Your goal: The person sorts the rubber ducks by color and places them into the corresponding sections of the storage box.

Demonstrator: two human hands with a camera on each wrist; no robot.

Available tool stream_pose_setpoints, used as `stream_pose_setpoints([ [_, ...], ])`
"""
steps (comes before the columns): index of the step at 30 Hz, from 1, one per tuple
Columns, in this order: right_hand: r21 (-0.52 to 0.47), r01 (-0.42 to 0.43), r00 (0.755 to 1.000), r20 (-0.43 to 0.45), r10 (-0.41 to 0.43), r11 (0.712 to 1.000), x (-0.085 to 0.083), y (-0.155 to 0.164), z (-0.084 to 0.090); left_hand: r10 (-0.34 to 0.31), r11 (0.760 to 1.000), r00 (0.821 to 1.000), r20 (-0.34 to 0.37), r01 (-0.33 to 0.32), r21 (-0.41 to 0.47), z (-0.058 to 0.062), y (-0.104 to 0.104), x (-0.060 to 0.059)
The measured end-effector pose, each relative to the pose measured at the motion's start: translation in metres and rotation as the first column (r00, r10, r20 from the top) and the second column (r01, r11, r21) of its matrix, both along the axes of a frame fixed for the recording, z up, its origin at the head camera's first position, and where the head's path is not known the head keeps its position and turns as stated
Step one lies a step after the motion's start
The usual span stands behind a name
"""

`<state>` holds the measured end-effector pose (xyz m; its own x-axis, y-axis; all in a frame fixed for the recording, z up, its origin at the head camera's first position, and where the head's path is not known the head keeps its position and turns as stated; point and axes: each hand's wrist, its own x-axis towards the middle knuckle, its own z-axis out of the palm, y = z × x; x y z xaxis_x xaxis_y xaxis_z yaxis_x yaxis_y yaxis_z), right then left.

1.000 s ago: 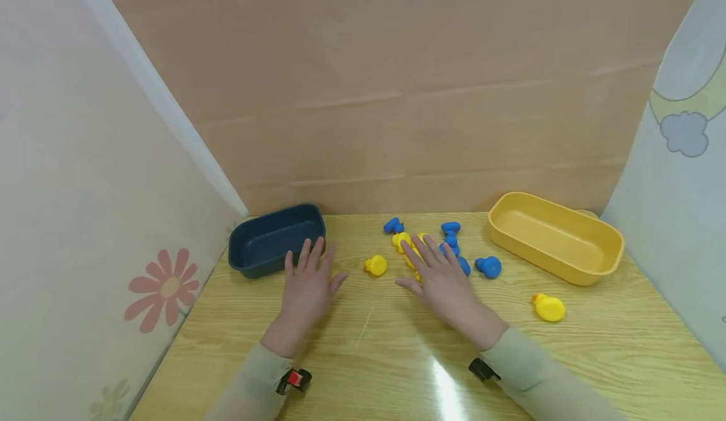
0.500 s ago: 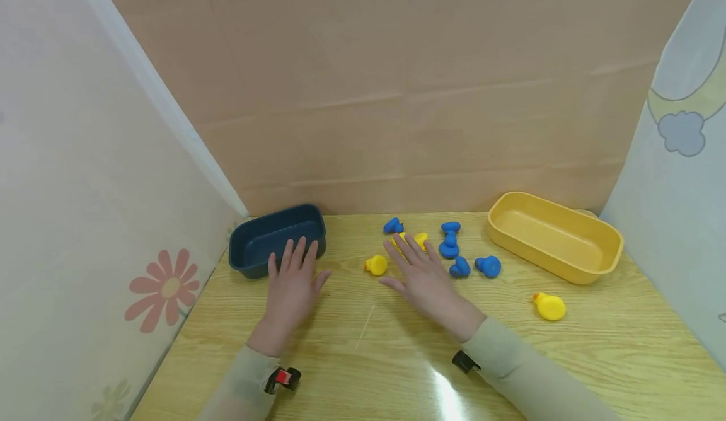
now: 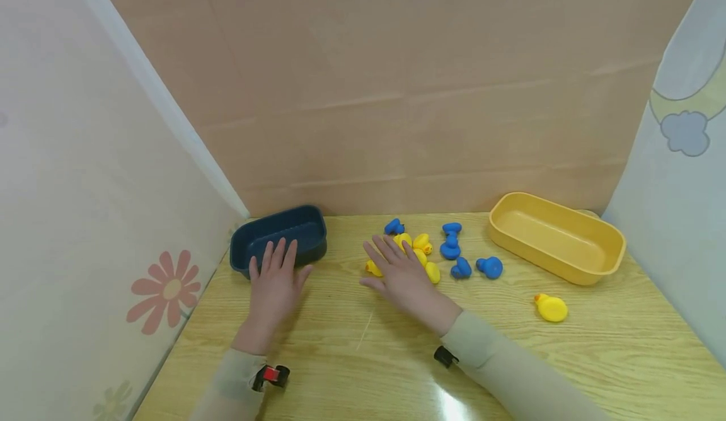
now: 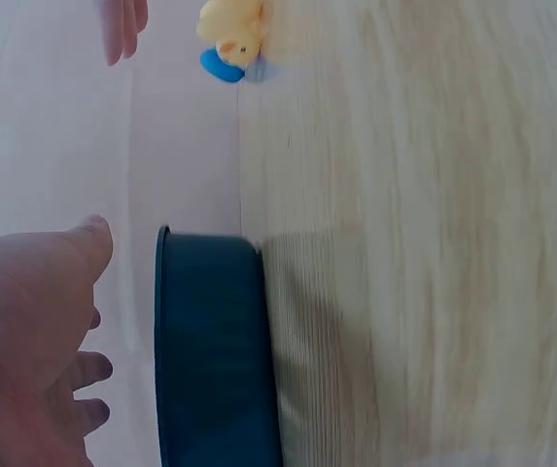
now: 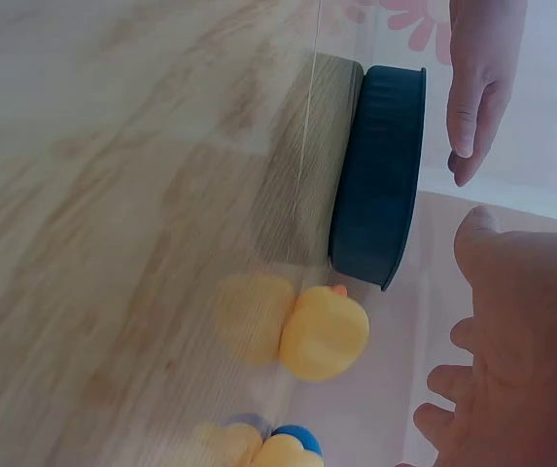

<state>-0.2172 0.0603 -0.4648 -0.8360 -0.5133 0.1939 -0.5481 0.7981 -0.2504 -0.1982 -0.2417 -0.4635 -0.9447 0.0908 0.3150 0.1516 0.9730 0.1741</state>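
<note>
My left hand (image 3: 275, 295), fingers spread and straight, hangs just in front of the dark blue tub (image 3: 278, 232), its fingertips overlapping the near rim in the head view. In the left wrist view, the hand (image 4: 25, 331) appears apart from the tub's side (image 4: 215, 350). Spread out over a cluster of yellow rubber ducks (image 3: 433, 273), my right hand (image 3: 408, 285) holds nothing and partly hides them. The right wrist view shows it clear of the nearest yellow duck (image 5: 325, 334). Several blue rubber ducks (image 3: 450, 249) lie right of that cluster.
A yellow tub (image 3: 556, 238) stands at the back right. One lone yellow duck (image 3: 551, 308) lies in front of it. A brown cloth (image 3: 397, 93) closes off the back, and pale patterned panels (image 3: 68, 188) border both sides of the wooden table (image 3: 340, 370).
Both hands have drifted left, still spread. Ducks that my right hand covered earlier now show on its right. The tubs and ducks have stayed in place.
</note>
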Motion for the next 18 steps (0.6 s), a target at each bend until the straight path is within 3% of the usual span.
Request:
stream_pose_setpoints([
  [10, 0.006, -0.06, 0.996, -0.066, 0.06, 0.998, -0.006, -0.024, -0.004, 0.029, 0.997, 0.999, -0.016, -0.028, 0.067, -0.003, -0.03, -0.003],
  [18, -0.017, -0.084, 0.996, -0.044, 0.083, 0.996, -0.011, -0.039, -0.006, 0.075, 0.988, 0.997, 0.015, -0.076, 0.137, -0.005, -0.051, -0.004],
])
